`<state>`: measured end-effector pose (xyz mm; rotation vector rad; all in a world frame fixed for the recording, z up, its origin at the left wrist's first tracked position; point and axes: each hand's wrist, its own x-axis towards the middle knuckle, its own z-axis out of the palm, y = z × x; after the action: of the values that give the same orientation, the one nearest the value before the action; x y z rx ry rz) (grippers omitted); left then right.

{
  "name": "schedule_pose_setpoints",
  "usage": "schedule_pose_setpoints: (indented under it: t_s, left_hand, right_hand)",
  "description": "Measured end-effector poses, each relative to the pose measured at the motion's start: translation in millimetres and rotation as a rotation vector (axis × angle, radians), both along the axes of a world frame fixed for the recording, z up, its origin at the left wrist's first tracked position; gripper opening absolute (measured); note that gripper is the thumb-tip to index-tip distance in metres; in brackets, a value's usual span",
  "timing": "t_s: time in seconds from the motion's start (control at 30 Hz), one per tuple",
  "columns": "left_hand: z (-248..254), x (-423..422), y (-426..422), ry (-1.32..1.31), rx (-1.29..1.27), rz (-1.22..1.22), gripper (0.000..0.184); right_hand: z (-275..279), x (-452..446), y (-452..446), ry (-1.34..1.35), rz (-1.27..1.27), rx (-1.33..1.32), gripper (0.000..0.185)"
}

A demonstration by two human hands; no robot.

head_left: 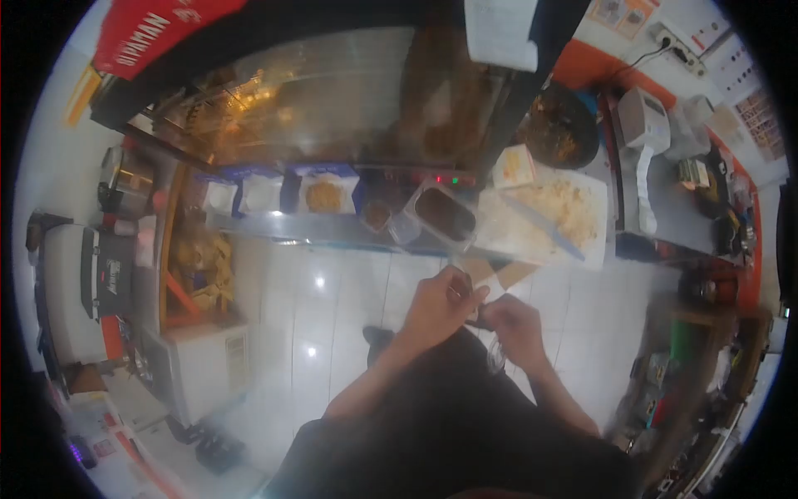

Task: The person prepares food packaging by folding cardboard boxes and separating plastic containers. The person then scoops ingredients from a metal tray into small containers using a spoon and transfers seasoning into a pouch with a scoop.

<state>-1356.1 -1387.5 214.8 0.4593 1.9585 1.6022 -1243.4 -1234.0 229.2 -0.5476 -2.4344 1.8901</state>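
Observation:
In front of my body, my left hand (pixel 445 303) and my right hand (pixel 515 324) are close together, both with fingers bent in a pinch. A folded brown and white paper (pixel 505 274) sticks out beyond the fingertips, and my left hand seems to grip its near end. Whatever is between the fingers of my right hand is too blurred to name. Below that hand hangs a thin, shiny, clear loop (pixel 496 358). Ahead, a knife (pixel 549 229) lies on a white cutting board (pixel 590 249) strewn with crumbs. To its left stands a tub of brown sauce or paste (pixel 445 212).
A glass display case (pixel 332 91) rises ahead, with blue-and-white boxes (pixel 357 195) along its ledge. At the back right are a dark pan (pixel 561 125) and a receipt printer (pixel 644 121). A white cabinet (pixel 204 366) stands left, and shelves (pixel 706 358) line the right.

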Motion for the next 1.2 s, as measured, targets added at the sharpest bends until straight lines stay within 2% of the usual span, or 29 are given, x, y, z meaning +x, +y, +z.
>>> schedule_pose_setpoints:
  t_s: [0.03,0.17,0.23,0.33,0.37,0.43,0.53,0.63,0.7,0.73,0.8,0.9,1.07,1.13,1.2]
  left_hand:
    - [6,1,6,0.087,-0.102,-0.025,0.026]
    - [3,1,16,0.039,0.068,-0.068,0.027]
    - [2,3,19,-0.036,0.065,-0.074,0.028]
    - [-22,12,21,-0.076,0.135,-0.185,0.026]
    - [-35,15,21,-0.080,0.083,-0.194,0.025]
    - [-33,21,23,-0.192,0.109,-0.158,0.023]
    - [-33,24,25,-0.174,0.067,-0.168,0.021]
    - [-34,28,26,-0.204,0.017,-0.180,0.019]
    - [-28,32,30,-0.219,0.044,-0.194,0.019]
    - [-27,33,31,-0.233,0.074,-0.211,0.019]
    - [-32,36,32,-0.257,0.035,-0.247,0.019]
    - [-39,39,35,-0.301,0.031,-0.275,0.019]
    - [-56,43,33,-0.364,0.118,-0.276,0.019]
    - [-59,44,33,-0.501,0.184,-0.277,0.016]
    - [-55,45,34,-0.526,0.172,-0.284,0.016]
  right_hand:
    - [-4,4,-1,0.006,-0.026,-0.035,0.014]
    - [-16,14,0,0.032,-0.083,-0.235,0.009]
    - [-15,19,-1,0.072,-0.139,-0.365,0.008]
    - [-5,21,8,-0.022,-0.140,-0.270,0.010]
    - [-5,23,10,-0.099,-0.143,-0.218,0.010]
    - [-13,26,15,-0.096,-0.117,-0.291,0.011]
    - [-21,28,24,-0.089,-0.079,-0.383,0.012]
    - [-20,28,37,-0.138,-0.033,-0.371,0.017]
    - [-22,29,43,-0.240,-0.009,-0.158,0.032]
    - [-24,28,43,-0.243,-0.010,-0.165,0.032]
    - [-27,27,42,-0.248,0.063,0.015,0.047]
    - [-41,31,47,-0.269,0.107,-0.010,0.055]
    - [-45,34,65,-0.339,0.237,-0.068,0.048]
    - [-41,35,68,-0.353,0.295,-0.039,0.046]
    - [-37,36,68,-0.217,0.273,-0.150,0.037]
